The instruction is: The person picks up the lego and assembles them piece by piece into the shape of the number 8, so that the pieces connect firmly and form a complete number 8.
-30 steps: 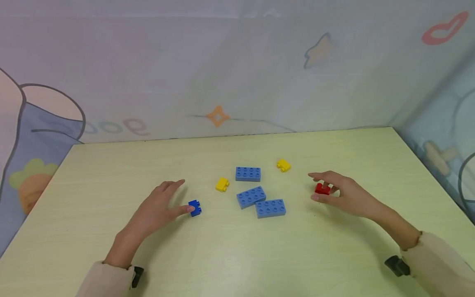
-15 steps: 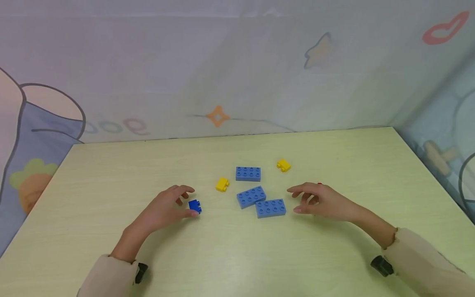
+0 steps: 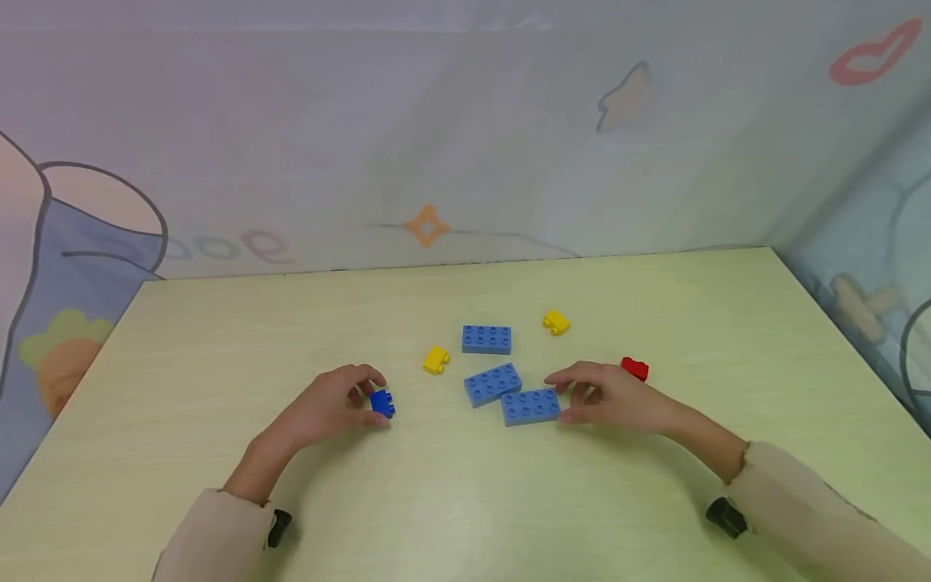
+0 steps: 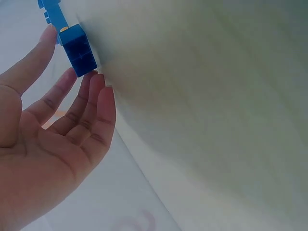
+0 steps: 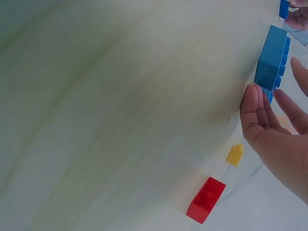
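Note:
My left hand point(image 3: 327, 408) curves around a small dark blue toy building brick point(image 3: 381, 403), thumb on its near side and index finger beyond it. In the left wrist view, fingertips of the left hand point(image 4: 53, 154) lie right at the end of this brick point(image 4: 81, 53), with the thumb apart from it. My right hand point(image 3: 618, 396) reaches the right end of a larger light blue brick point(image 3: 531, 406), its fingers loosely bent. In the right wrist view, its fingertips meet the end of that brick point(image 5: 270, 60), while the thumb stands off.
Two more light blue bricks, one slanted point(image 3: 493, 384) and one farther back point(image 3: 486, 339), lie mid-table. Yellow bricks sit at left point(image 3: 436, 360) and far right point(image 3: 556, 322). Behind my right hand lies a red brick point(image 3: 634, 369). A printed cloth point(image 3: 327, 145) hangs along the table's back edge.
My right hand has moved left, away from the red brick, to the light blue brick's end. The left hand's fingers have drawn in closer around the dark blue brick.

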`<action>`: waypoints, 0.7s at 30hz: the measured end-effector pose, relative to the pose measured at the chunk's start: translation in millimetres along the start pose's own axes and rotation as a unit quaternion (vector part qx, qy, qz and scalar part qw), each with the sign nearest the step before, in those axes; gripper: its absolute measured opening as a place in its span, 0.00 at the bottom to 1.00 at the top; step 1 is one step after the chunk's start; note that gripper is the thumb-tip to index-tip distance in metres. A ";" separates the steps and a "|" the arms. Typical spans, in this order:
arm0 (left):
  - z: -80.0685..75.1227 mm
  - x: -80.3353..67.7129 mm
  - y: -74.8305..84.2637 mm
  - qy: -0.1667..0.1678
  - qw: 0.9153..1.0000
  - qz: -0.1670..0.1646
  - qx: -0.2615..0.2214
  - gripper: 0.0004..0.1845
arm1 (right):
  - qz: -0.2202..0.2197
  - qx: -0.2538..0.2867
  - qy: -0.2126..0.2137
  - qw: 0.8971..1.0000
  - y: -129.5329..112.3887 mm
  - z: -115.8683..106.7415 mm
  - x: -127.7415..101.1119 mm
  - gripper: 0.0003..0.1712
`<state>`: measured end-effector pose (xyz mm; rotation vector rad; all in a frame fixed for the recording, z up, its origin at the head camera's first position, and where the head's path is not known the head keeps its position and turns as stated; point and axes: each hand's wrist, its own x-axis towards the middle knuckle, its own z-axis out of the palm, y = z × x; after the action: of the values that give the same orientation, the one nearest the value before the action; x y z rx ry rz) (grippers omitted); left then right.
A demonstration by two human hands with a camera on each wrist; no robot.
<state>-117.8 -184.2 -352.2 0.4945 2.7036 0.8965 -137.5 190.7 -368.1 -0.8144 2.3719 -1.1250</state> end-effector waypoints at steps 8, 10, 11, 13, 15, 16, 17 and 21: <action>0.5 2.3 -0.2 -0.005 1.000 -0.004 -0.005 0.18 | 0.008 0.000 0.011 1.000 0.9 3.3 4.9 0.22; 0.6 2.7 0.7 -0.009 1.000 -0.007 -0.008 0.18 | 0.011 0.000 0.015 1.000 0.7 3.9 5.4 0.22; 0.6 2.9 1.2 -0.010 1.000 -0.009 -0.009 0.18 | 0.012 0.000 0.015 1.000 0.3 4.0 5.4 0.21; 0.8 3.4 2.0 -0.011 1.000 -0.014 -0.012 0.18 | 0.014 -0.001 0.017 1.000 -1.1 4.1 5.4 0.21; 1.2 3.9 2.5 -0.012 1.000 -0.017 -0.013 0.18 | 0.015 -0.002 0.020 1.000 -2.5 4.0 5.2 0.20; 1.3 4.0 2.8 -0.012 1.000 -0.018 -0.014 0.18 | 0.014 -0.001 0.020 1.000 -3.2 4.0 5.1 0.20; 1.4 4.3 2.9 -0.011 1.000 -0.019 -0.015 0.18 | 0.014 -0.001 0.021 1.000 -3.9 4.0 5.0 0.20; 2.3 4.9 2.6 -0.013 1.000 -0.019 -0.013 0.17 | 0.014 -0.001 0.022 1.000 -5.2 4.4 5.0 0.19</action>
<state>-120.9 -179.0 -353.0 0.4444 2.6652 0.9087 -137.0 182.3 -367.0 -0.7628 2.4125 -1.1415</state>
